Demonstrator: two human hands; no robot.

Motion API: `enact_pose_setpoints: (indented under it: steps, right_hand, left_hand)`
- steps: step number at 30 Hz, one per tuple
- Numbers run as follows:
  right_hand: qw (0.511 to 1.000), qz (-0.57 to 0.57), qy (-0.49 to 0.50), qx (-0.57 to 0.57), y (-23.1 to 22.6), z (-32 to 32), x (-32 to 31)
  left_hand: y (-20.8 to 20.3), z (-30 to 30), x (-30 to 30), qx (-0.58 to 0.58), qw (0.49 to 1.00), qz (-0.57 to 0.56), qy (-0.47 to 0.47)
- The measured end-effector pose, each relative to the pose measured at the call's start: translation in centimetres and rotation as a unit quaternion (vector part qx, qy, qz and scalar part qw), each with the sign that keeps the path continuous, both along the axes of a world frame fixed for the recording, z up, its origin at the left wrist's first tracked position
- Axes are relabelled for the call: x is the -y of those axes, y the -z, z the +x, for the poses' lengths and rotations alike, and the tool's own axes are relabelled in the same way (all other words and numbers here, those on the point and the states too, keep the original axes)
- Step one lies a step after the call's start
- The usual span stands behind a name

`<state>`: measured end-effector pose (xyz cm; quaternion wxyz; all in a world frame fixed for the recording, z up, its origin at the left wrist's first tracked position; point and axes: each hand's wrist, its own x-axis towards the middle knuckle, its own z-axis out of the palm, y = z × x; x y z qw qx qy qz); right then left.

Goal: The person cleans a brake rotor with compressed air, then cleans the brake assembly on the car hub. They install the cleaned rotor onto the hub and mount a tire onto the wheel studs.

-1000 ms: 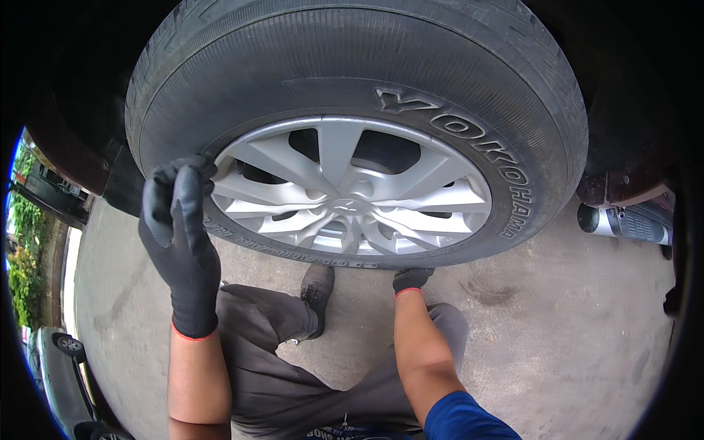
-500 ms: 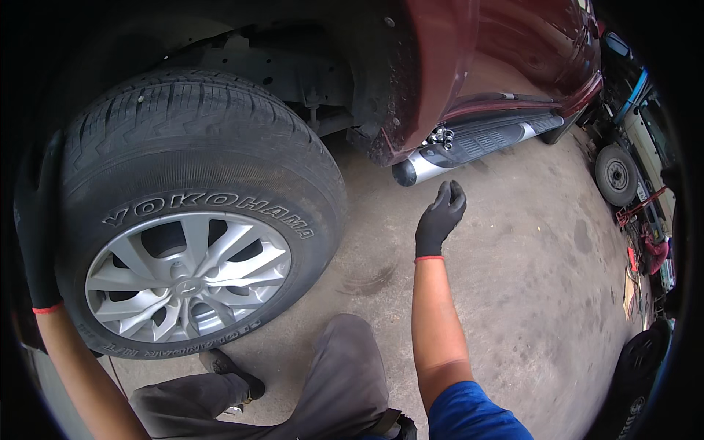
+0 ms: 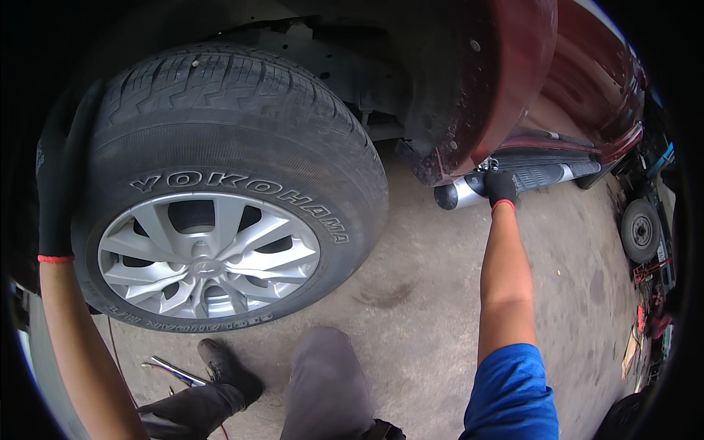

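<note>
A large black tyre on a silver alloy wheel (image 3: pixel 209 267) stands under the dark red vehicle's wheel arch. Against the tyre's left side rests my left hand (image 3: pixel 60 172), in a black glove with a red cuff, its fingers stretched along the rubber. My right hand (image 3: pixel 501 188), gloved the same way, has reached the near end of the side step (image 3: pixel 546 174). Just beyond it a few shiny metal pieces that look like lug nuts (image 3: pixel 487 164) show on the step. The right fingers are mostly hidden behind the hand, so their grip cannot be seen.
Metal tools (image 3: pixel 176 372) and a thin red hose (image 3: pixel 115 352) lie on the concrete floor by my shoe (image 3: pixel 229 372). The red body panel (image 3: pixel 513 88) overhangs the step. Far right, another wheel (image 3: pixel 640 232) stands among assorted equipment.
My right hand has moved from above the floor forward and right to the metal pieces on the step. My left hand stays against the tyre. The whole view has shifted.
</note>
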<state>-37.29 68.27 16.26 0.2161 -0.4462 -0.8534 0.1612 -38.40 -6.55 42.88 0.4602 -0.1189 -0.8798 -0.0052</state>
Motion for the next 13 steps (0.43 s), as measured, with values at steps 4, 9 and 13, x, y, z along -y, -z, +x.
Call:
enact_pose_setpoints:
  steps: [4,9,13]
  right_hand:
    - [0.995,-0.003,-0.064,0.076,0.3,-0.5,-2.4]
    - [0.990,0.040,-0.122,-0.051,2.8,0.8,-4.6]
    - [0.958,-0.145,-0.120,-0.218,7.7,4.1,-7.6]
  left_hand:
    - [-0.2,0.5,-1.3,0.054,0.993,0.094,0.037]
    - [-0.4,0.8,-1.9,-0.006,0.994,0.103,-0.024]
    - [-0.4,0.2,-0.1,0.039,0.997,0.065,0.013]
